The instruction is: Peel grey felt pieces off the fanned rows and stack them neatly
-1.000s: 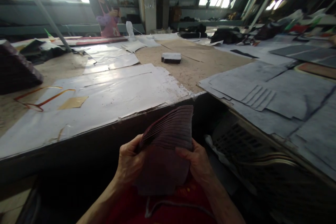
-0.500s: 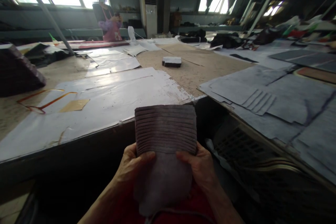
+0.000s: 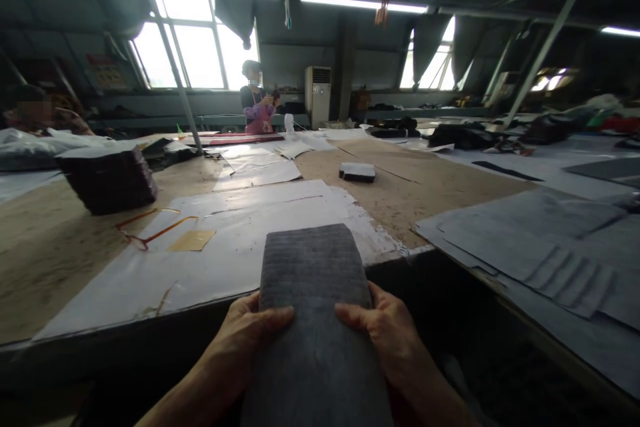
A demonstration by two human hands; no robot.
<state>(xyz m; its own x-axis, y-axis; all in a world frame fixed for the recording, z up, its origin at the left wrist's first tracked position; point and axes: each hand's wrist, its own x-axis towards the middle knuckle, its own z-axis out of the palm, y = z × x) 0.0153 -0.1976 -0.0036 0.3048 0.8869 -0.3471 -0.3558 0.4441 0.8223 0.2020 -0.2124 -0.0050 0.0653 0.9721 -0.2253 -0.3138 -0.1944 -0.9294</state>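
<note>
Both hands gripping one stack (image 3: 315,273): grey, layered, ridged across its far end. Left hand (image 3: 249,327) clasps its left side, right hand (image 3: 389,319) its right; thumbs lie on top, tips apart, fingers mostly hidden around the edges. Stack between the hands, running from the body past the thumbs; its far end blocks part of the white sheet (image 3: 225,260). Contact there: cannot tell.

Beyond left hand, leftward: tan card (image 3: 193,240), glasses (image 3: 170,229) just beside it, then a dark pile (image 3: 107,177). Straight ahead of hands, farther: small block (image 3: 357,172) on the table (image 3: 440,177). Right of right hand: grey sheets (image 3: 500,230), overlapping. Well beyond hands, left of block: aproned person (image 3: 257,113), standing.
</note>
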